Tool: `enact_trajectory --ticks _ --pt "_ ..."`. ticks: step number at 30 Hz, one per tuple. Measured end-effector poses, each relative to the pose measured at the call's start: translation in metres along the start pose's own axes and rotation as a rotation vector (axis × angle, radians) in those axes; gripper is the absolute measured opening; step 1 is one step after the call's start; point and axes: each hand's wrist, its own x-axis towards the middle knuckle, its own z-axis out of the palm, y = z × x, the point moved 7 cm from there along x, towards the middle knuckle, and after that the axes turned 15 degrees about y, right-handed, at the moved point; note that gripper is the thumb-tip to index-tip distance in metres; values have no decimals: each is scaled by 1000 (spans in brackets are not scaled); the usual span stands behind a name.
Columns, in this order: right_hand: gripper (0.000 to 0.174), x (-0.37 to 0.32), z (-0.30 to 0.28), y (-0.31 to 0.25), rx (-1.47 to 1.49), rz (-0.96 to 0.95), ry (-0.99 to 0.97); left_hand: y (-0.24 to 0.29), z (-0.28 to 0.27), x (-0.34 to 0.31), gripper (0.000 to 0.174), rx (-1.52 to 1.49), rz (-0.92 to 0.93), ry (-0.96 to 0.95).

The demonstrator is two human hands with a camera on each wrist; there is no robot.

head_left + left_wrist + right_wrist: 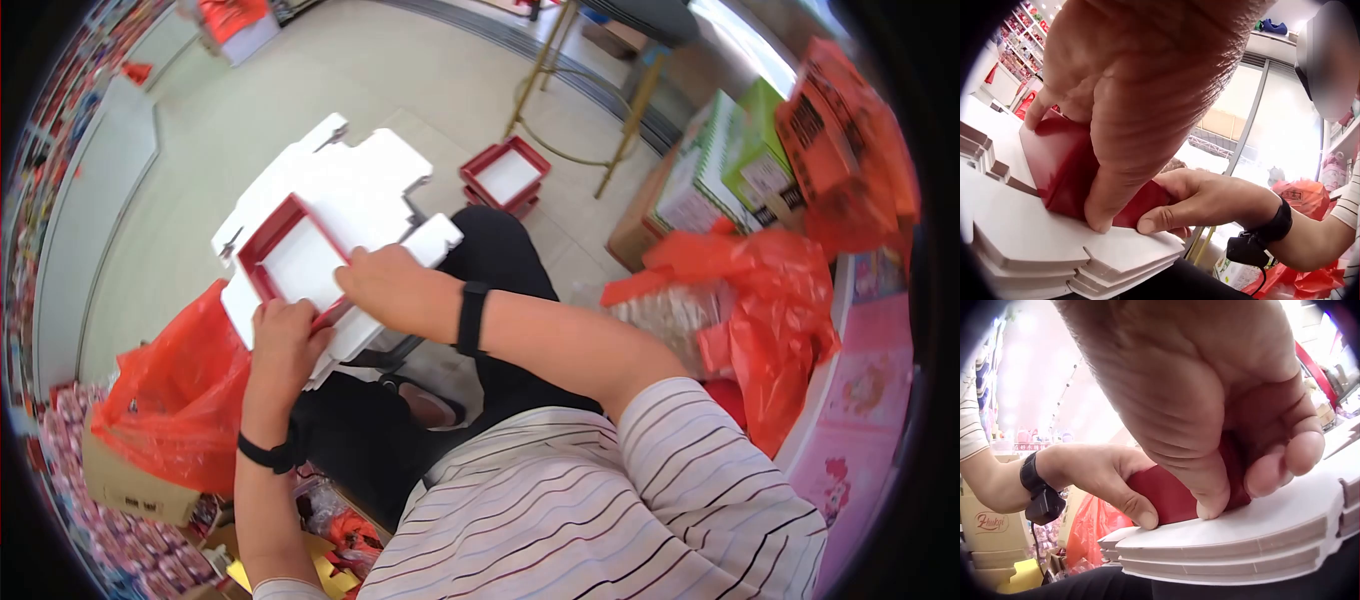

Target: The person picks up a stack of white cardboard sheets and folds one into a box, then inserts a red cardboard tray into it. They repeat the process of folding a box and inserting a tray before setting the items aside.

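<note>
A shallow rectangular cardboard box (272, 232), with red walls and a white inner floor, lies on a stack of flat white cardboard blanks (375, 175) over the person's lap. My left hand (284, 342) pinches the near left corner of the box, thumb low on the outer wall. At the near right corner my right hand (398, 290) grips the red wall (1166, 494) between thumb and fingers. Both thumbs come down close to the top blank in the wrist views. The palms hide part of the near wall.
Finished-looking red boxes (507, 172) are stacked on the floor ahead, beside a stool (600, 100). Red plastic bags lie at left (185, 390) and right (770, 310). Green-and-white cartons (715, 165) stand at the right. Shelving runs along the left.
</note>
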Motion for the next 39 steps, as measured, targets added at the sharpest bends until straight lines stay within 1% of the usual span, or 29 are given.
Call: enact_trajectory --ticks 2,5,6,7,9,10,11,12,13,14,16,17,18,19,20,21,22,23,24,27,28,31,35,38,39 --pt "14 -1 -1 -1 -27 12 -19 5 -3 1 26 50 38 23" --pt "14 -3 -5 -2 -31 29 -48 10 -7 2 28 53 -26 62" --pt "14 -4 -7 -3 -34 31 -54 8 -5 1 29 48 -28 47" --pt "14 -4 -8 -5 -33 28 -62 6 1 1 29 30 -32 -7" --pt "13 -4 4 0 -48 9 -32 -8 9 1 29 17 -78 -95" --pt "11 -5 6 3 -17 42 16 -6 7 2 27 -5 -32 -77" --pt "9 -3 7 6 27 58 -8 -2 3 3 25 -46 1 -46" --pt "9 -2 15 8 -4 46 -20 -5 3 4 26 -60 -30 -73" --pt "8 -2 13 8 27 23 6 -9 7 3 28 -66 -16 -70" --pt "7 -1 9 8 57 4 23 -9 7 3 30 -35 -60 -110" --pt "10 1 17 15 18 87 -87 -7 8 -3 30 82 -69 -71" --pt "14 1 13 14 24 42 -54 -4 8 -4 30 102 -77 -66" --pt "5 4 10 10 -32 42 -85 -4 11 -7 30 133 -64 -13" --pt "9 4 10 11 -12 61 -105 -1 10 -7 29 129 -99 -28" --pt "15 5 10 11 -38 39 -133 1 15 -5 28 129 -130 -38" --pt "20 6 13 12 -83 61 -206 8 13 -4 23 174 -120 7" --pt "22 7 11 10 -79 37 -201 12 17 -4 17 202 -117 69" --pt "24 8 8 6 -75 24 -205 16 22 -5 16 191 -135 129" --pt "24 8 6 5 -80 15 -211 20 20 -4 20 243 -133 126" --pt "24 11 6 4 -119 24 -241 11 20 -6 23 185 -185 133" --pt "24 12 6 4 -127 27 -252 10 18 -7 24 184 -177 124" --pt "25 14 4 3 -117 8 -262 7 12 -15 24 220 -133 157" --pt "24 14 9 8 -119 26 -291 -1 21 -14 23 118 -165 125" --pt "23 14 10 8 -84 12 -281 -2 31 -14 21 109 -151 163" --pt "22 14 9 8 -67 5 -270 -1 30 -14 21 156 -150 141"
